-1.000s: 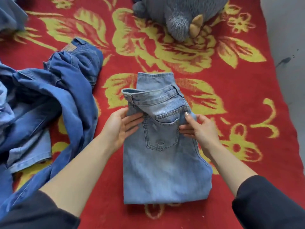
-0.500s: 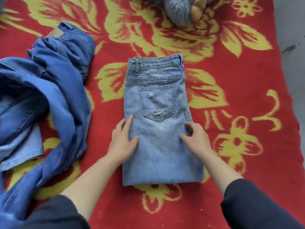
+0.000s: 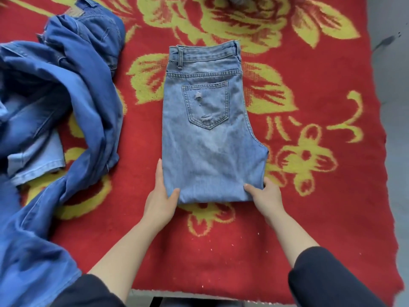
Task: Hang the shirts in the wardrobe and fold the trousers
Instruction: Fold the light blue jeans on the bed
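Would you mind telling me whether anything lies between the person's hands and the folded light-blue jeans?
Nothing visible does. The left hand and right hand grip the near corners of the folded light-blue jeans directly, thumbs on top; the dark-blue jeans lie apart, to the left.

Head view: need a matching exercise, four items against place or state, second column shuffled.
Column one
1. folded light jeans
2. dark blue jeans
3. left hand
4. right hand

Column two
A. crumpled in a heap on the left of the red blanket
B. holds the near right corner of the folded pair
C. lies flat in the middle of the blanket, back pocket up
D. holds the near left corner of the folded pair

Pairs: 1-C, 2-A, 3-D, 4-B
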Demonstrator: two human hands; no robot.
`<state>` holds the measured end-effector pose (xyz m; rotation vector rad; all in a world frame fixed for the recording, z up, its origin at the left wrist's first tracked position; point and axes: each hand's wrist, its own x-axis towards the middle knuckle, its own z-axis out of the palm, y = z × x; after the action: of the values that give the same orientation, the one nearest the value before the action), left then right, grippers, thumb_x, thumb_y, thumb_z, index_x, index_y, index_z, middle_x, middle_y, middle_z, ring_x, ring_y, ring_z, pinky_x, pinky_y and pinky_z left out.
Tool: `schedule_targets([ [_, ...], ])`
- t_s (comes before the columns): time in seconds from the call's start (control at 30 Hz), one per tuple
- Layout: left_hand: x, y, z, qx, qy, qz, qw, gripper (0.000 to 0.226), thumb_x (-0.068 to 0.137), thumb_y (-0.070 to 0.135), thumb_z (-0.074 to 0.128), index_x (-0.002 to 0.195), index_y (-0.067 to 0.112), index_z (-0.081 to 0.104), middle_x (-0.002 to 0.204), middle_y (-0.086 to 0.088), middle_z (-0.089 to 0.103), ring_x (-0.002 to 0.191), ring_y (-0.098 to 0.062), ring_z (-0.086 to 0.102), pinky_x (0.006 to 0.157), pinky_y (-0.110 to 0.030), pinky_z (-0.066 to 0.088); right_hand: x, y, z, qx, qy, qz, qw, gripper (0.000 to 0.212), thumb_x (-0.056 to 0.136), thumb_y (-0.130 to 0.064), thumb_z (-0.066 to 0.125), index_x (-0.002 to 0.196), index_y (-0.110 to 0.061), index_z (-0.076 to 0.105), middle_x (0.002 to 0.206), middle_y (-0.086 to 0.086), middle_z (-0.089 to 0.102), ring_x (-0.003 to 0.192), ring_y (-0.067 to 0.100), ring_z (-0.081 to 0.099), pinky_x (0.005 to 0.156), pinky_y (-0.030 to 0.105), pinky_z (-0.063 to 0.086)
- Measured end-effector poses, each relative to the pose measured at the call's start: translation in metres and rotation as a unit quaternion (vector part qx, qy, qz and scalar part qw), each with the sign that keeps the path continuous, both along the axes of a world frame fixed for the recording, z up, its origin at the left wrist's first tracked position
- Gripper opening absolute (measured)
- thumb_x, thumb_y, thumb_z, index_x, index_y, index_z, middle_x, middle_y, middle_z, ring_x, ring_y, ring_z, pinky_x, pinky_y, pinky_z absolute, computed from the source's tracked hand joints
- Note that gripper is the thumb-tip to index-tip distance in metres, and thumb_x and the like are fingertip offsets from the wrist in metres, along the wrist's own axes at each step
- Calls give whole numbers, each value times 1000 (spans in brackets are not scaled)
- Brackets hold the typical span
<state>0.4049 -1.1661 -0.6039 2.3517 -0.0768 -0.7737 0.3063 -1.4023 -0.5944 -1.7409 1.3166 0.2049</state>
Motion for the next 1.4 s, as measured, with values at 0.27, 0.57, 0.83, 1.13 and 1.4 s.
schedule_targets([
  [0.27, -46, 36, 33, -43, 150, -44, 987, 44, 87, 5, 50, 122, 31, 54, 100, -3, 64, 65, -14, 56, 62, -23, 46, -50, 3, 27, 163, 58, 42, 984, 19, 71, 6, 69, 85, -5, 61, 77, 10, 64, 64, 25, 63, 55, 37, 55],
  [0.57, -113, 67, 65, -19, 539, -94, 837, 24, 88, 9, 59, 111, 14, 62, 64, -3, 47, 50, -15, 56, 56, -26, 51, -127, -3, 74, 380, 291, 196, 856, 19, 66, 1, 60, 52, -10, 66, 50, 7, 57, 39, 12, 48, 39, 20, 32],
  [0.83, -13, 39, 101, -208, 454, 54, 865, 52, 74, 53, 64, 99, 8, 67, 78, -14, 67, 72, -24, 69, 94, -44, 50, -28, -41, 101, 263, 49, 101, 958, 21, 85, -2, 52, 97, -18, 58, 55, 14, 59, 36, 18, 53, 35, 21, 42],
  [1.13, 11, 7, 81, -206, 157, 131, 957, 8, 89, 13, 66, 96, 11, 66, 68, -2, 66, 61, -13, 68, 60, -18, 51, 26, -25, 81, 267, -80, -61, 959, 18, 77, -14, 46, 81, -3, 60, 78, 17, 69, 75, 28, 67, 67, 32, 52],
  [1.4, 61, -2, 53, -196, 43, 154, 968, 8, 86, 19, 70, 92, 15, 66, 63, -6, 56, 60, -13, 55, 64, -32, 47, 69, -30, 57, 78, -114, 65, 988, 28, 79, -11, 75, 103, -10, 61, 77, 4, 66, 74, 17, 63, 70, 34, 53],
])
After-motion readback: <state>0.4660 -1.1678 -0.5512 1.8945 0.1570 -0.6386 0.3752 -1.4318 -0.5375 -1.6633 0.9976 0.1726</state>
